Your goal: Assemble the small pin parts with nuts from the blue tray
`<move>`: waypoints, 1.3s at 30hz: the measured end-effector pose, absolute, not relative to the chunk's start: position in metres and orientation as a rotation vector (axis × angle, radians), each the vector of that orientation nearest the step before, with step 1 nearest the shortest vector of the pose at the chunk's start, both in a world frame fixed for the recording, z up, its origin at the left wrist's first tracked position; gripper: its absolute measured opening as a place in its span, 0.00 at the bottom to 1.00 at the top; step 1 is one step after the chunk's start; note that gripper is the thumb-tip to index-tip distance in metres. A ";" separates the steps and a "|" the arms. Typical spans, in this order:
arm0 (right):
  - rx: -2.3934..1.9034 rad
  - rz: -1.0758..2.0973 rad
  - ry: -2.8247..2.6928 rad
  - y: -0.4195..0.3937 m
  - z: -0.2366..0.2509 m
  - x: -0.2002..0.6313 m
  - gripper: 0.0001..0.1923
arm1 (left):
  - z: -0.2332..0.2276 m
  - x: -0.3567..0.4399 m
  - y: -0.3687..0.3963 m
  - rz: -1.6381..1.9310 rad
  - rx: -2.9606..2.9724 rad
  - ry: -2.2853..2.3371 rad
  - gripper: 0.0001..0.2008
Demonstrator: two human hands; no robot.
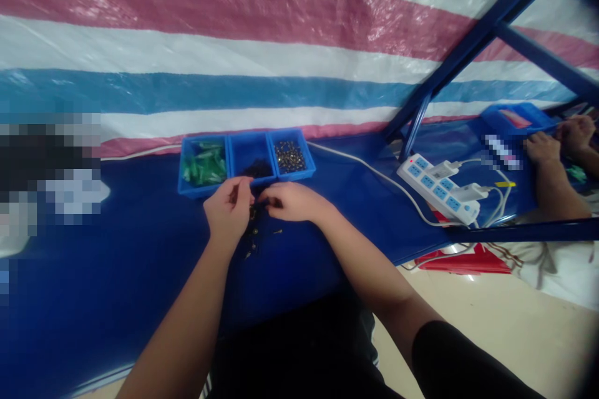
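- Three small blue plastic bins (pixel 246 162) sit in a row on the blue-covered desk (pixel 116 249), just behind my hands.
- Small dark metal parts (pixel 255 234) lie between my wrists.
- The white plastic power strip (pixel 437 190) lies well right of the bins.

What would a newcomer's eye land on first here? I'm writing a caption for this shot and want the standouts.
First, the striped tarp in red, white and blue filling the whole background. Next, the person's left hand and right hand meeting over tiny parts on the blue table, just in front of three blue bins holding green, dark and metallic pieces. To the right lies a white power strip, with another person's hands beyond.
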State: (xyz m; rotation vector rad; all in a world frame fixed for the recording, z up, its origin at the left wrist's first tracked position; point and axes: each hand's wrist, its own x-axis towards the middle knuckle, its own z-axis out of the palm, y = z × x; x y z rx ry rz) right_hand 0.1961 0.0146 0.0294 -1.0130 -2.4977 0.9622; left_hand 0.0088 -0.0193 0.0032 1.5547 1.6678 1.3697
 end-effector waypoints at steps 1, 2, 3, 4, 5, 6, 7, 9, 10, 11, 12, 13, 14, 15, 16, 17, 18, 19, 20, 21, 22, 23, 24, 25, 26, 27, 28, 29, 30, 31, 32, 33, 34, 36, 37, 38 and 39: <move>-0.991 1.042 -2.502 0.015 0.032 0.198 0.14 | 0.004 0.009 -0.019 1.375 1.557 1.669 0.13; -0.980 1.149 -2.506 0.014 0.035 0.200 0.14 | 0.004 0.009 -0.020 1.378 1.558 1.672 0.13; -0.992 1.244 -2.520 0.012 0.039 0.202 0.15 | 0.004 0.009 -0.020 1.382 1.557 1.675 0.13; -1.026 1.289 -2.558 0.010 0.042 0.203 0.19 | 0.005 0.009 -0.020 1.389 1.554 1.676 0.13; -1.047 1.276 -2.633 0.006 0.045 0.202 0.25 | 0.006 0.009 -0.020 1.397 1.550 1.676 0.13; -1.050 1.201 -2.705 0.001 0.047 0.200 0.31 | 0.006 0.009 -0.020 1.405 1.546 1.673 0.13; -1.042 1.104 -2.759 -0.005 0.048 0.197 0.36 | 0.006 0.009 -0.019 1.413 1.543 1.668 0.13; -1.030 0.975 -2.778 -0.017 0.048 0.188 0.43 | 0.007 0.010 -0.019 1.420 1.546 1.658 0.13; -1.025 0.948 -2.756 -0.022 0.047 0.182 0.44 | 0.007 0.010 -0.019 1.424 1.548 1.655 0.13; -1.010 0.936 -2.734 -0.026 0.045 0.177 0.46 | 0.007 0.010 -0.019 1.428 1.548 1.651 0.13; -0.979 0.926 -2.723 -0.029 0.044 0.172 0.47 | 0.007 0.010 -0.019 1.433 1.547 1.652 0.12; -0.980 0.910 -2.709 -0.031 0.042 0.168 0.47 | 0.008 0.009 -0.018 1.437 1.548 1.657 0.12; -0.994 0.907 -2.711 -0.032 0.042 0.166 0.47 | 0.008 0.009 -0.018 1.444 1.547 1.666 0.12; -1.001 0.907 -2.726 -0.031 0.042 0.165 0.46 | 0.008 0.008 -0.018 1.451 1.544 1.675 0.12; -1.012 0.909 -2.743 -0.030 0.042 0.165 0.44 | 0.007 0.007 -0.018 1.463 1.536 1.683 0.13; -1.020 0.913 -2.764 -0.029 0.043 0.167 0.43 | 0.007 0.006 -0.018 1.475 1.526 1.689 0.13; -1.026 0.920 -2.782 -0.027 0.044 0.169 0.41 | 0.007 0.005 -0.018 1.488 1.513 1.689 0.13; -1.029 0.938 -2.795 -0.025 0.046 0.171 0.39 | 0.006 0.004 -0.018 1.496 1.499 1.685 0.13; -1.028 0.963 -2.803 -0.022 0.048 0.174 0.36 | 0.006 0.003 -0.018 1.500 1.487 1.682 0.13; -1.034 0.989 -2.803 -0.020 0.049 0.177 0.33 | 0.005 0.003 -0.018 1.502 1.479 1.682 0.13; -1.043 1.010 -2.797 -0.018 0.051 0.179 0.29 | 0.004 0.003 -0.017 1.502 1.475 1.682 0.13; -1.049 1.024 -2.786 -0.016 0.052 0.181 0.26 | 0.004 0.003 -0.017 1.502 1.474 1.682 0.13; -1.038 1.041 -2.770 -0.015 0.053 0.182 0.23 | 0.003 0.003 -0.017 1.502 1.476 1.679 0.13; -0.989 1.073 -2.755 -0.014 0.053 0.183 0.21 | 0.002 0.003 -0.017 1.504 1.478 1.674 0.13; -0.910 1.127 -2.749 -0.014 0.053 0.182 0.19 | 0.001 0.003 -0.016 1.508 1.481 1.668 0.13; -0.822 1.187 -2.750 -0.015 0.052 0.180 0.17 | 0.001 0.003 -0.016 1.513 1.484 1.665 0.13; -0.737 1.251 -2.763 -0.017 0.051 0.178 0.15 | 0.000 0.003 -0.016 1.517 1.489 1.663 0.13; -0.715 1.272 -2.781 -0.019 0.050 0.175 0.13 | 0.000 0.003 -0.016 1.520 1.492 1.663 0.13; -0.743 1.242 -2.807 -0.021 0.049 0.173 0.10 | 0.000 0.003 -0.016 1.520 1.494 1.665 0.13; -0.783 1.193 -2.822 -0.023 0.048 0.170 0.08 | 0.000 0.002 -0.015 1.521 1.493 1.668 0.13; -0.795 1.159 -2.829 -0.024 0.047 0.169 0.07 | 0.000 0.002 -0.015 1.520 1.490 1.670 0.13; -0.809 1.127 -2.830 -0.024 0.047 0.168 0.05 | 0.000 0.002 -0.015 1.520 1.485 1.671 0.13; -0.812 1.109 -2.828 -0.024 0.046 0.167 0.04 | 0.001 0.002 -0.015 1.519 1.481 1.670 0.13; -0.797 1.107 -2.824 -0.022 0.046 0.168 0.05 | 0.001 0.002 -0.016 1.516 1.480 1.665 0.12; -0.786 1.112 -2.820 -0.020 0.045 0.169 0.07 | 0.002 0.003 -0.016 1.514 1.481 1.661 0.12; -0.774 1.117 -2.815 -0.019 0.043 0.169 0.08 | 0.002 0.003 -0.016 1.509 1.485 1.657 0.12; -0.762 1.114 -2.805 -0.019 0.041 0.168 0.10 | 0.002 0.004 -0.016 1.504 1.487 1.658 0.12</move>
